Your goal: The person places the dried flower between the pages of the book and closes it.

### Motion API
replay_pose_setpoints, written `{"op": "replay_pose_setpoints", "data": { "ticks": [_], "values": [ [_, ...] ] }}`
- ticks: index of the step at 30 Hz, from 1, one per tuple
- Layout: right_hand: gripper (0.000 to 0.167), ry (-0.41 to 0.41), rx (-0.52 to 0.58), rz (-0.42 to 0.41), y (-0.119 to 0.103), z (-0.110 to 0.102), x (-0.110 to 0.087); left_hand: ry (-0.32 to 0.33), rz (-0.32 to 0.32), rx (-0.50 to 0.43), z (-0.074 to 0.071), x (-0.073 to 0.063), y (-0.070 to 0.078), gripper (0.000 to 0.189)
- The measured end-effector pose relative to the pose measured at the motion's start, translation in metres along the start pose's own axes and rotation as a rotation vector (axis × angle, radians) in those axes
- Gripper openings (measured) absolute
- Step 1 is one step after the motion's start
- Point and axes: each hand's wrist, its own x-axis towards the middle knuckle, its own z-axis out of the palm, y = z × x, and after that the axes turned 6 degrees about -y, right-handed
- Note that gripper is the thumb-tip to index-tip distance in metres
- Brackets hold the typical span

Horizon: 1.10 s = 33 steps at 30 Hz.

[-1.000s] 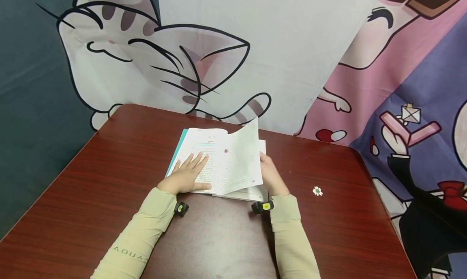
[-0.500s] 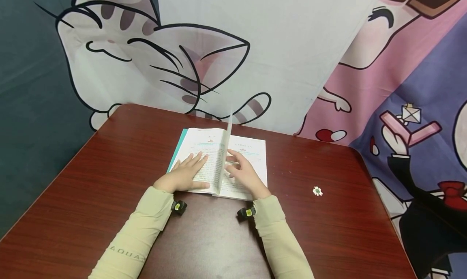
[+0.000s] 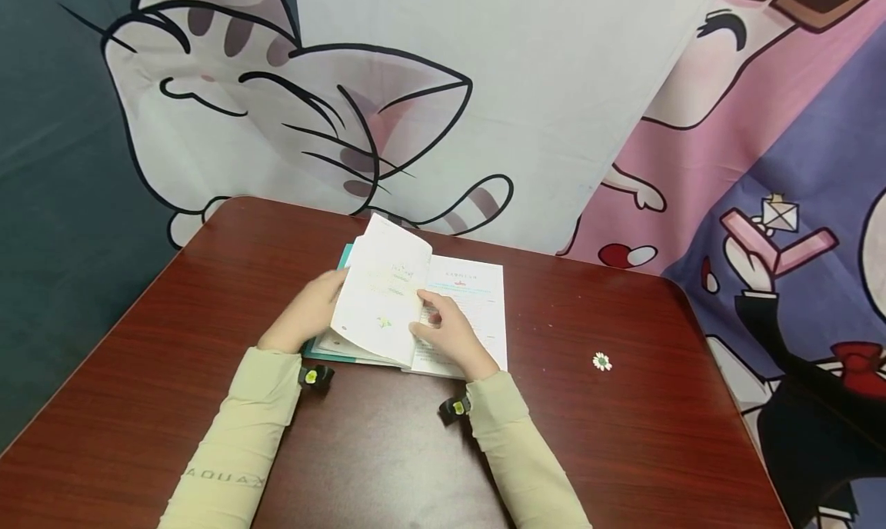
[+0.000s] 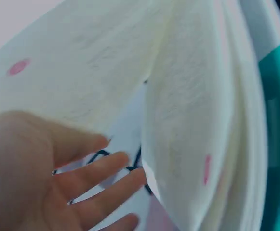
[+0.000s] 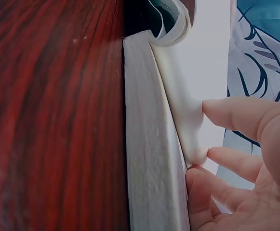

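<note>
An open book [image 3: 471, 314] with a teal cover lies on the table, and one of its leaves [image 3: 381, 298] stands lifted over the left half. At the left edge of that leaf is my left hand [image 3: 304, 310], its fingertips hidden behind the paper in the head view. The left wrist view shows the left hand [image 4: 77, 178] with fingers spread and loose beside the hanging pages [image 4: 188, 120]. My right hand [image 3: 450, 329] lies over the right page by the spine. In the right wrist view the right hand's fingertips [image 5: 209, 107] touch the turned leaf near its fold.
The book rests on a dark red wooden table [image 3: 388, 452]. A small white flower [image 3: 602, 361] is on the tabletop to the right. Behind the table hangs a cartoon-printed cloth [image 3: 554, 91]. Each wrist wears a small black camera [image 3: 316, 377].
The leaf has swung from the right side over to the left. My right hand has moved left to the spine. My left hand has come off the left page to the book's left edge.
</note>
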Motion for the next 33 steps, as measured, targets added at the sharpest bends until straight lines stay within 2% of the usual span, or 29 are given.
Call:
{"op": "replay_pose_setpoints", "data": {
  "ticks": [3,5,7,9,13,17,22,26,33],
  "values": [
    [0.064,0.008,-0.023,-0.004,-0.001,0.001,0.001,0.107,-0.077,0.028,-0.010,-0.002,0.012,0.043],
    [0.063,0.012,-0.042,-0.006,-0.002,0.001,0.003,0.148,-0.074,0.044,-0.012,-0.002,0.021,0.043],
    [0.063,0.017,-0.061,-0.009,-0.003,0.001,0.004,0.140,-0.042,0.058,-0.011,-0.001,0.029,0.043],
    [0.063,0.019,-0.071,-0.006,-0.004,0.001,0.005,0.082,0.011,0.086,-0.006,0.001,0.034,0.043],
    [0.063,0.022,-0.081,-0.010,-0.004,0.001,0.007,-0.082,0.094,0.138,0.008,0.004,0.036,0.048],
    [0.063,0.020,-0.083,-0.022,-0.003,0.002,0.008,-0.191,0.106,0.180,0.023,0.005,0.030,0.062],
    [0.063,0.015,-0.069,-0.027,-0.001,0.001,0.009,-0.265,0.119,0.191,0.033,0.004,0.026,0.077],
    [0.062,0.008,-0.049,-0.018,0.001,0.000,0.008,-0.304,0.088,0.223,0.035,0.002,0.026,0.086],
    [0.059,-0.001,-0.014,-0.026,0.005,-0.003,0.006,-0.390,-0.062,0.271,0.037,0.000,0.030,0.096]
  ]
}}
